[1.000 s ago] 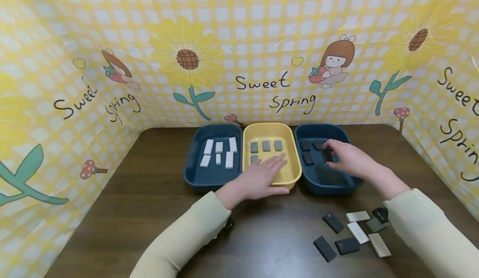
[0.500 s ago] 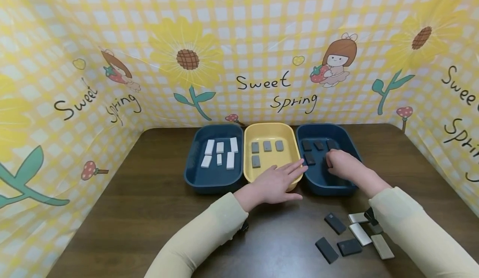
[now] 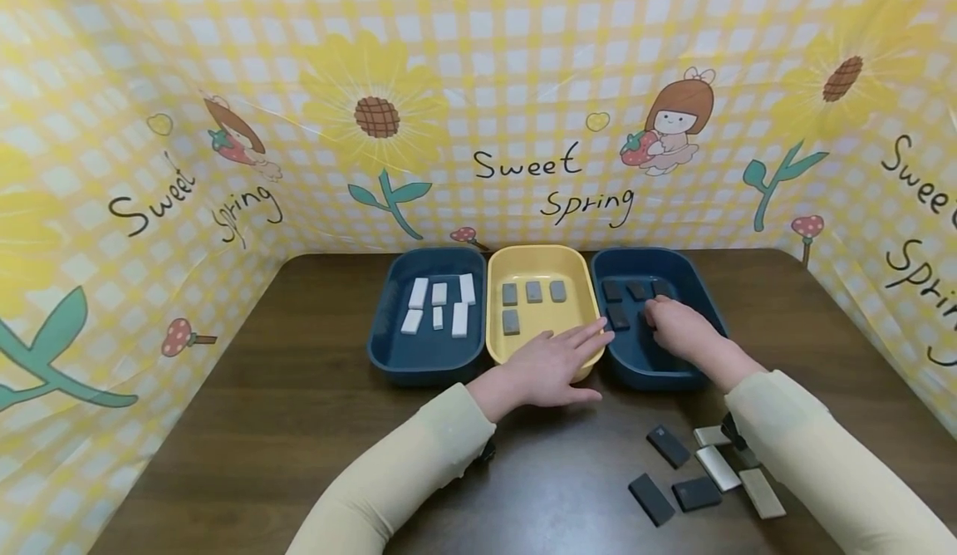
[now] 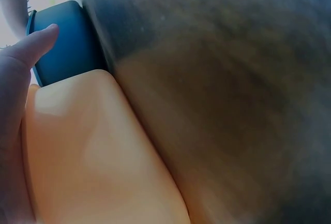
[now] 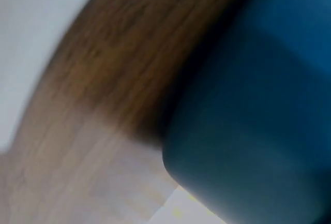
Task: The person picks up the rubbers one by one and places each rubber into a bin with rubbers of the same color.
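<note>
My right hand (image 3: 684,328) reaches into the right blue bin (image 3: 658,379), fingers curled downward. Its fingertips are at the bin's floor, hiding the dark block they pinch. Several dark rectangular blocks (image 3: 617,316) lie beside and beyond them. My left hand (image 3: 544,368) lies across the front of the yellow bin (image 3: 540,252), fingers straight and spread, fingertips at the rim bordering the right blue bin. In the left wrist view, the thumb (image 4: 39,45) stands over the bins' outer walls. The right wrist view has only the blue bin's wall (image 5: 243,125) and the wooden tabletop.
White blocks (image 3: 459,320) stand in rows in the left blue bin (image 3: 428,376). Grey blocks (image 3: 511,322) lie inside the yellow bin. Loose dark (image 3: 651,499), white (image 3: 718,467) and beige (image 3: 762,493) blocks lie at front right, partly under the right sleeve (image 3: 822,447).
My right hand has lowered into the right blue bin with the dark block, then shifted slightly left. My left hand has slid right along the yellow bin, uncovering a grey block.
</note>
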A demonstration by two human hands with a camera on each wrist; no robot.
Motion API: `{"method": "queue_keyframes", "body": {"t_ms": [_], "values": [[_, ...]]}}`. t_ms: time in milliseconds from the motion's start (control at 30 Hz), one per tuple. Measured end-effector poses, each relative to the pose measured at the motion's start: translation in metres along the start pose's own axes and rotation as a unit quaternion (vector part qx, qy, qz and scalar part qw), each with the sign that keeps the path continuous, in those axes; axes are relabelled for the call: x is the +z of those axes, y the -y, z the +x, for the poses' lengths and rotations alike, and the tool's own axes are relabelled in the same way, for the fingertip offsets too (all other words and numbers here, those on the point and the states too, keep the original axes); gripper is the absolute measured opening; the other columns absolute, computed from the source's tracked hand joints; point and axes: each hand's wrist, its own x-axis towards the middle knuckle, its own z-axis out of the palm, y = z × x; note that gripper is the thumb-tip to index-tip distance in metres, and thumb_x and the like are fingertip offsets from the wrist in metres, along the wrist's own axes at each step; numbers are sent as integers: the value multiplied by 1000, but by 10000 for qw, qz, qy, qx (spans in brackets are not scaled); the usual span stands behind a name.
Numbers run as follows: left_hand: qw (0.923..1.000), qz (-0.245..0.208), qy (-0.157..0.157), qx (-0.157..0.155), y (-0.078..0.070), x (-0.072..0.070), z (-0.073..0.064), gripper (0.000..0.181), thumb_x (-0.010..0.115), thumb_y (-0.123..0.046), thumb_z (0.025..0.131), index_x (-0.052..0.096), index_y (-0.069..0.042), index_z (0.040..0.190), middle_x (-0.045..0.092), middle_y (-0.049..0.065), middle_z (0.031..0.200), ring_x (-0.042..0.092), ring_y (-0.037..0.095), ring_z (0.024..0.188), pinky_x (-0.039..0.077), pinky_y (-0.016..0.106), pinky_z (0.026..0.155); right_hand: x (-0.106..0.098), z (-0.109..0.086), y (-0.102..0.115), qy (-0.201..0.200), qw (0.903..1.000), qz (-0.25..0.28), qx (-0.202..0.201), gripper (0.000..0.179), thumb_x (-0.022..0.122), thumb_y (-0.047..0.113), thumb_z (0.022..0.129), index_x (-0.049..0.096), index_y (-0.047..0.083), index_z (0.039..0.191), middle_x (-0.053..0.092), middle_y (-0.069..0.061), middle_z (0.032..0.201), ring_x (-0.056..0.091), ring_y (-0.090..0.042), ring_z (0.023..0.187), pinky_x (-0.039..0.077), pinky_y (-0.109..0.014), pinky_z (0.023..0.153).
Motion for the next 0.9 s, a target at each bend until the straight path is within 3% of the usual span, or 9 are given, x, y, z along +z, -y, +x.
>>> {"method": "queue_keyframes", "body": {"t_ms": [900], "values": [[9998,134,81,-134,-2,1,0,87,57,-59,90,15,-24,157,7,-6,162,17,10,144,32,47,108,6,8,0,-245,9991,-238,244,4,63,-2,89,60,-4,91,53,-11,78,53,-25,69,50,-39,62]]}}
